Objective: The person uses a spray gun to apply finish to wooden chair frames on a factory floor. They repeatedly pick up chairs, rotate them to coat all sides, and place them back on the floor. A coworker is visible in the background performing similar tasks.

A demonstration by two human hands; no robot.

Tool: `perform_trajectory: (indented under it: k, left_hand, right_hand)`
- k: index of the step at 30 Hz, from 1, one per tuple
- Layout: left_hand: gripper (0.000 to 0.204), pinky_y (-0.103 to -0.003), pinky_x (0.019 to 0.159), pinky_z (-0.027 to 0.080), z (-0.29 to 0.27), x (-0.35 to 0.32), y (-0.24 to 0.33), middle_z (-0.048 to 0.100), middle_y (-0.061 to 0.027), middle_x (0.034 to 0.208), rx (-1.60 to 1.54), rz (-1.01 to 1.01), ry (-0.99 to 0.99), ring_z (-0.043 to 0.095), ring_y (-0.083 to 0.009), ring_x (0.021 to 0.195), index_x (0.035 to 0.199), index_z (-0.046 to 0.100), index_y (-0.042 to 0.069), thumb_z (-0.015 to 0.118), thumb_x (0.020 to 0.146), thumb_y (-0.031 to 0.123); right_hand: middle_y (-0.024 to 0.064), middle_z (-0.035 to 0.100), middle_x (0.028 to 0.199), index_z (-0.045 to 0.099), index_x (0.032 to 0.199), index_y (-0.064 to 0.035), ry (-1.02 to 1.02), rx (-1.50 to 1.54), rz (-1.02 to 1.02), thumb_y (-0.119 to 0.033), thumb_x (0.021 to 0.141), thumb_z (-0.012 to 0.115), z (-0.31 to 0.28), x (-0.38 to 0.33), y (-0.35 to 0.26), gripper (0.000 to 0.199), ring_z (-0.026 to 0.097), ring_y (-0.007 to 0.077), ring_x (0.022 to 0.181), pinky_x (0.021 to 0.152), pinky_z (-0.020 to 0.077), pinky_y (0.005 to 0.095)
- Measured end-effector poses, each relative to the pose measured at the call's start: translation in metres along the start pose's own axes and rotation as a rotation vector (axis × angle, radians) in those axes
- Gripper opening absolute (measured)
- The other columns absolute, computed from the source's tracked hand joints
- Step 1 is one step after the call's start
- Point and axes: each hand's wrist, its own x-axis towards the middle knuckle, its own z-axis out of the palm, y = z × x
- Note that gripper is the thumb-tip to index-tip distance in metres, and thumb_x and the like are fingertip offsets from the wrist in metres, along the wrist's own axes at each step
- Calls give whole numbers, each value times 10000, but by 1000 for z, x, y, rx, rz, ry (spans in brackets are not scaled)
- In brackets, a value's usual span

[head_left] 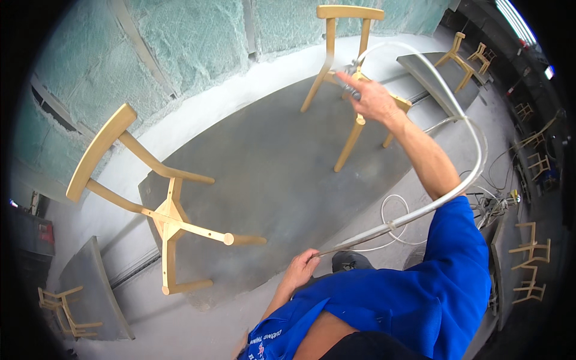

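Observation:
My right hand (378, 103) is closed around a metal spray gun (351, 67), held out at the seat frame of a pale wooden chair frame (350, 12). A whitish hose (432, 205) loops from the gun over my right forearm. Low in front of my body, the fingers of my left hand (299, 270) close on the darker end of that hose run. Another wooden chair frame (170, 218), without a seat panel, stands tilted in view at the left. Both frames are on a large grey platform (258, 150). Part of the gun is hidden behind my fingers.
Fibrous green filter panels (192, 42) line the wall behind. More chair frames stand on a grey board (90, 294) at lower left and a panel (429, 75) at upper right. Coiled thin tubing (384, 210) lies by my shoe (351, 261). Several frames (531, 249) stand at right.

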Motion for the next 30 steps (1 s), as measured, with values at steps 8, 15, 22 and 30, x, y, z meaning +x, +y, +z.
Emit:
perform_trajectory:
  k: [8,15,22,30]
  left_hand:
    - [317,-462,811,511,42,61,4,695,-162,1001,231,71,-213,655,-375,944,1127,658,64,731,932,303]
    - [212,-430,829,503,146,119,-17,666,-173,966,194,32,19,641,-345,934,1070,657,59,705,959,233]
    - [159,-390,774,484,212,178,56,645,-124,902,205,34,163,603,-260,843,1056,609,49,679,974,167]
    - [235,-446,774,517,193,212,81,692,-181,952,243,-84,136,664,-356,868,1153,611,58,666,979,205]
  right_hand:
    - [182,700,1009,495,1519,-319,160,-163,16,-149,918,655,-120,-21,64,645,684,391,937,826,548,487]
    - [257,727,1025,584,1453,-251,-266,-1,-88,-153,902,647,-125,-64,177,563,708,441,942,892,573,486]
    - [154,739,1192,583,1459,-241,59,438,30,-130,940,648,-148,-83,291,535,729,312,979,913,553,395]
    - [49,651,861,616,1237,-70,451,1415,714,-224,991,654,-64,-106,387,293,661,120,709,421,434,244]
